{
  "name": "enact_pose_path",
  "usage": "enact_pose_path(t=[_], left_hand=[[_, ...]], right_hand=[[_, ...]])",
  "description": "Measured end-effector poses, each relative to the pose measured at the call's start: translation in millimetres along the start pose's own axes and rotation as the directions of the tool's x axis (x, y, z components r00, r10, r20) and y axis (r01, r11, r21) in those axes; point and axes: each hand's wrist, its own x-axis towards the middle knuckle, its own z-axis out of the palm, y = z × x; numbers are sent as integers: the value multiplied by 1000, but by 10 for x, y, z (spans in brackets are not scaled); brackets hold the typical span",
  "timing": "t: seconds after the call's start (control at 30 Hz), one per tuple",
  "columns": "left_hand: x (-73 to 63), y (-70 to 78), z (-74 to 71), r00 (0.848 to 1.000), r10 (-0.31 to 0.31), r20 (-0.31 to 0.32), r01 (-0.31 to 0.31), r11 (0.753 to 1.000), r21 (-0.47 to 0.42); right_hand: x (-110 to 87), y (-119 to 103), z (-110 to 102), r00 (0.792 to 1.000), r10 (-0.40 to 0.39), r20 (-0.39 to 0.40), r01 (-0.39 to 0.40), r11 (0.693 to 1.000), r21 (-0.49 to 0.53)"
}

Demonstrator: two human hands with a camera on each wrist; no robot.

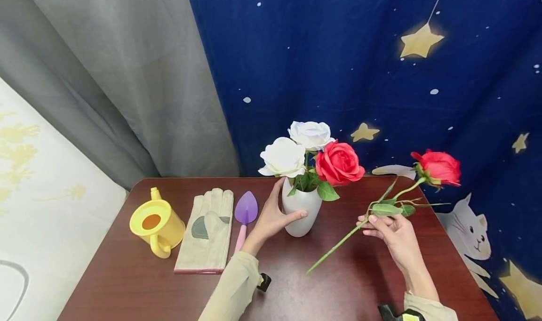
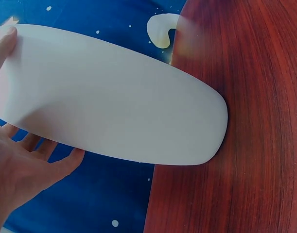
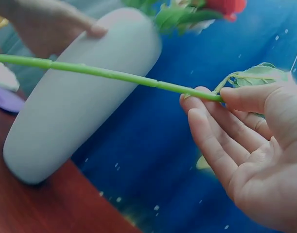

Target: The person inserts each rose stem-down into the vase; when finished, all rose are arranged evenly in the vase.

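Note:
A white vase (image 1: 302, 212) stands on the table with two white roses (image 1: 282, 157) and a red rose (image 1: 340, 163) in it. My left hand (image 1: 273, 213) grips the vase from its left side, thumb across the front; the left wrist view shows the fingers around the vase wall (image 2: 114, 102). To the right, my right hand (image 1: 394, 236) pinches the green stem (image 3: 114, 75) of another red rose (image 1: 440, 168) between thumb and fingertips. That rose's bloom points up and right, and its bare stem end slants down left, in front of the vase.
Left of the vase lie a purple trowel (image 1: 246, 209) with a pink handle and a pair of beige gloves (image 1: 208, 236). Farther left stands a yellow watering can (image 1: 158, 222). A blue star-patterned curtain (image 1: 322, 52) hangs behind the brown table (image 1: 296, 288).

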Motion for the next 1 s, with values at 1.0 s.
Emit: enact_pose_path(t=[1.0], left_hand=[[-11, 26, -7, 1000, 21, -12, -21, 1000, 14]], right_hand=[[196, -728, 396, 720, -405, -564, 620, 740, 261]])
